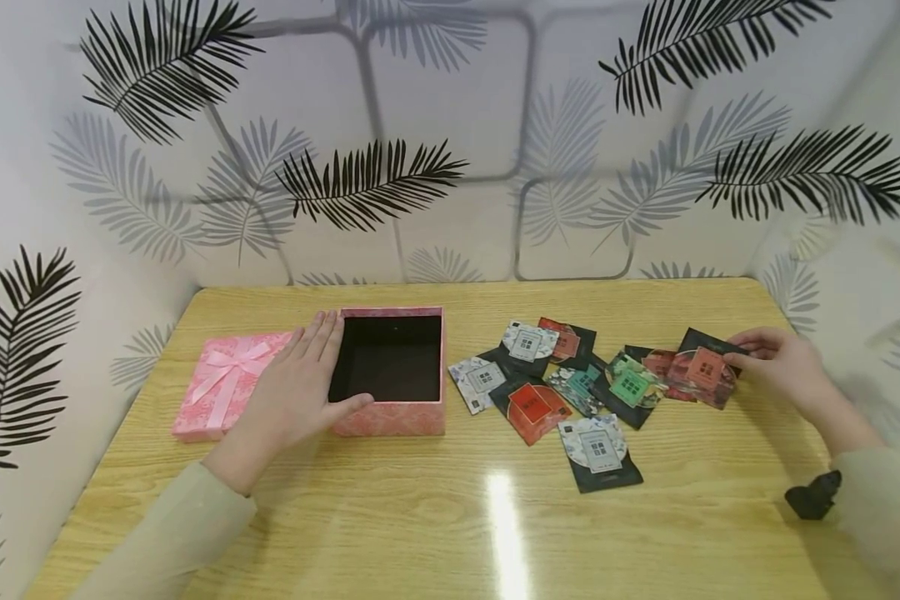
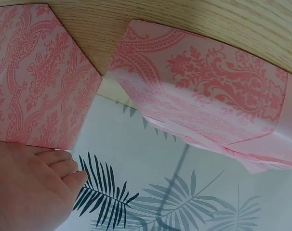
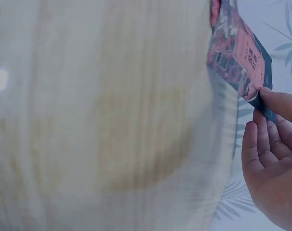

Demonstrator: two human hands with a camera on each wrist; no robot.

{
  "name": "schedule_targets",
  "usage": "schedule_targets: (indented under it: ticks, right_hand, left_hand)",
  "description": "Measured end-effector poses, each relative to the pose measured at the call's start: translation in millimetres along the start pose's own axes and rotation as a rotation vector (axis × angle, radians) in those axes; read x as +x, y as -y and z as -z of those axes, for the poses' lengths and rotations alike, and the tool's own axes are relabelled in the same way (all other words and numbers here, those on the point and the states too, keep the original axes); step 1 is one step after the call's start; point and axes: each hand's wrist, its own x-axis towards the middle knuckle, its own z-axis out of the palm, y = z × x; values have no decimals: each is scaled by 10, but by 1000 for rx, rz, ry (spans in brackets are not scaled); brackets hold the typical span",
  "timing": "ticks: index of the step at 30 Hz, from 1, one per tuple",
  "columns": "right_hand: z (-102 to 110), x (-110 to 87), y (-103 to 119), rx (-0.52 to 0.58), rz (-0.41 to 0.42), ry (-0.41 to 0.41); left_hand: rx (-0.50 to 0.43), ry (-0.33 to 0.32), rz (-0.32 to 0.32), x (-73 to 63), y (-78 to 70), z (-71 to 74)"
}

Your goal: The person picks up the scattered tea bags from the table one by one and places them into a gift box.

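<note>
The packet (image 1: 703, 375) in the right hand (image 1: 787, 371) is flat and four-cornered, black along its upper part and red-patterned below, with a lighter red label bearing dark characters. It is held at a tilt, well to the right of the pink box (image 1: 388, 420), farther out than the other packets (image 1: 598, 450). The right grip is narrow, pinching one corner between thumb and fingers, so the packet reaches from the fingertips toward the box.

The box is open-topped, pink-patterned outside and black inside. Along its left side lies the left hand (image 1: 292, 396), fingers straight, thumb spread out at the front rim; this grip is wide and grasps nothing. Left of the box sits its lid (image 1: 204, 400), with a ribbon bow. Right of the box, the other packets, mostly overlapping, lie on the counter (image 1: 390, 508).
</note>
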Motion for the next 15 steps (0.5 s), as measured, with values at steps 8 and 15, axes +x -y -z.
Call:
schedule_targets:
  ticks: [8, 15]
  right_hand:
    - [192, 23, 198, 79, -38, -14]
    - [288, 130, 459, 76, -74, -44]
  left_hand:
    - [24, 9, -13, -2, -8, 35]
    - [1, 15, -5, -14, -15, 34]
